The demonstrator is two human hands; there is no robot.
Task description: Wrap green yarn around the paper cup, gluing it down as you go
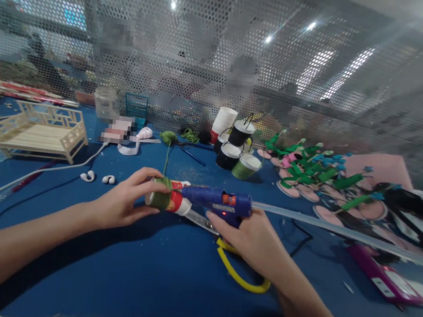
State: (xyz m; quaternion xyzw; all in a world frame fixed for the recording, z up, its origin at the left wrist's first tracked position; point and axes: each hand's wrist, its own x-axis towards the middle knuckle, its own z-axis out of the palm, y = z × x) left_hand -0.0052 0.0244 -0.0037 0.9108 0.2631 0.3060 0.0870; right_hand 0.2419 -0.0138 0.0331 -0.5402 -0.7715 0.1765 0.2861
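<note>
My left hand (131, 197) grips a paper cup (181, 204) lying on its side, red and white, with green yarn wound around part of it. From the cup a strand runs back to a green yarn ball (168, 137). My right hand (253, 237) is closed around a blue hot glue gun (216, 199), its nozzle at the yarn-wrapped part of the cup; I cannot tell whether it touches. A long translucent glue stick (327, 227) sticks out of the gun's back. Beneath the gun lie scissors with yellow handles (240, 277), partly hidden by my right hand.
Yarn-wrapped cups (247, 167) and a stack of white cups (225, 120) stand at the back. Green and blue craft flowers on pink discs (309, 184) spread to the right, near a purple power strip (386, 278). A small wooden bed (41, 131), earphones (87, 176) and a white cable lie left.
</note>
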